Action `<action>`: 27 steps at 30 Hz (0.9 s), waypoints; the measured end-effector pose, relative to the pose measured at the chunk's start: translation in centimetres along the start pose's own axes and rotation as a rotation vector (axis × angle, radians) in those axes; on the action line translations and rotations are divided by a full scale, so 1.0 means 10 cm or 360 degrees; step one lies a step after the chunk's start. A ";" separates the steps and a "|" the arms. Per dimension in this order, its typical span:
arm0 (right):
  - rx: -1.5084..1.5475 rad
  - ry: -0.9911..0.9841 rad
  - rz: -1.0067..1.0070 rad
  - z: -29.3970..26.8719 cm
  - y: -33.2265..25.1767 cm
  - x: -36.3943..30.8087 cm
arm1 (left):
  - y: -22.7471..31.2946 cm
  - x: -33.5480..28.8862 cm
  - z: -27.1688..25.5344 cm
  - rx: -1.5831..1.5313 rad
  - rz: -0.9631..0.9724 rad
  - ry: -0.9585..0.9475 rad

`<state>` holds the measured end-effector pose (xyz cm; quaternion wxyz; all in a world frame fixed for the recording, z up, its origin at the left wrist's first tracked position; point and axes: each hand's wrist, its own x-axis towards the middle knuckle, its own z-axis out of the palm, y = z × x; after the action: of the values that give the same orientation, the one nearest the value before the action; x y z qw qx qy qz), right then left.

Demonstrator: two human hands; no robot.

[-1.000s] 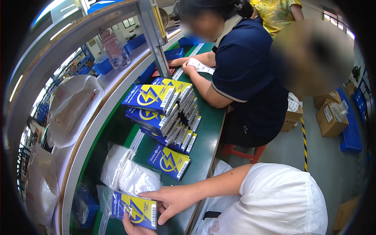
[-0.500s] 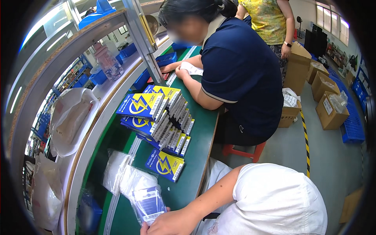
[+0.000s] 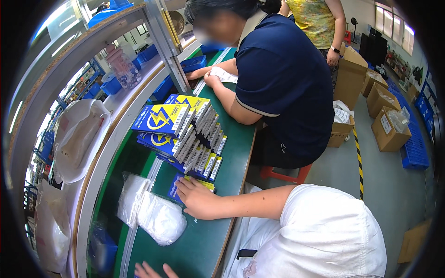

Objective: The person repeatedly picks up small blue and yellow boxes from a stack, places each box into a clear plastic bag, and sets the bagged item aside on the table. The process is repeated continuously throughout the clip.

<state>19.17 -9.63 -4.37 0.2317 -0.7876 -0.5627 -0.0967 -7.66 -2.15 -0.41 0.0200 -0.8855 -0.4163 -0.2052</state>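
My right hand (image 3: pixel 200 200) lies over a blue and yellow flat box (image 3: pixel 172 189) on the green table, its fingers stretched across the top. The palm hides most of that box, and no grip round its edges shows. At the lower edge my left hand (image 3: pixel 153 271) shows only spread fingers, with nothing in them. Between the hands lies a pile of clear plastic bags (image 3: pixel 161 220). Just beyond my right hand stand stacks of similar blue and yellow boxes (image 3: pixel 162 119), their white barcode sides facing right.
A co-worker in a dark blue shirt (image 3: pixel 287 74) sits farther along the green table (image 3: pixel 204 231), holding white paper (image 3: pixel 224 75). A shelf with a metal post (image 3: pixel 169 46) borders the left. Cardboard boxes (image 3: pixel 388 129) stand on the right; another person stands behind.
My right hand has moved up and away from the bagged blue and white thing onto the flat box. That bagged thing no longer shows. My left fingers have come into view, lower left, spread.
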 end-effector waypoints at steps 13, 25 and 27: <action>0.0939 0.0216 0.0260 -0.27 -0.10 0.00 | 0.28 0.71 0.29 -0.0409 0.0618 -0.0052; 0.3491 -0.1346 0.0542 -0.10 -0.23 -0.14 | 0.12 0.73 0.56 -0.1211 0.0208 -0.0030; 0.3426 -0.1362 0.0603 -0.08 -0.27 -0.09 | 0.17 0.73 0.48 -0.1230 -0.0031 -0.0097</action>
<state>16.43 -10.12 -3.37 0.5809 -0.2251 -0.2602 0.7377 -0.53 3.02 -1.83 -0.3293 -0.8295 -0.3170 -0.3208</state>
